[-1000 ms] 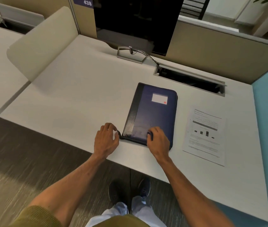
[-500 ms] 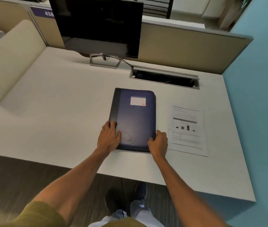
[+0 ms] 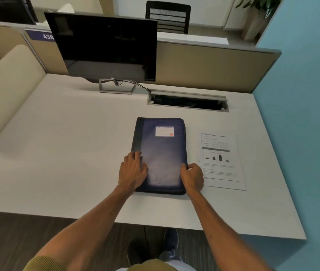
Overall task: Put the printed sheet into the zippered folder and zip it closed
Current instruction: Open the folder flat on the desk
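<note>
The left hand (image 3: 133, 171) presses flat on the closed zippered folder (image 3: 164, 148), the right hand (image 3: 192, 177) pinches its right edge, and the printed sheet (image 3: 220, 163) lies just beside it on the desk (image 3: 67, 143).

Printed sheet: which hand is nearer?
Right. The right hand grips the right edge of the zippered folder, just beside the printed sheet; the left hand rests on its left side, farther away.

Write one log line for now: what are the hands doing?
zippered folder: closed | left hand: rests flat on it | right hand: grips its right edge | printed sheet: on desk, right of folder
</note>
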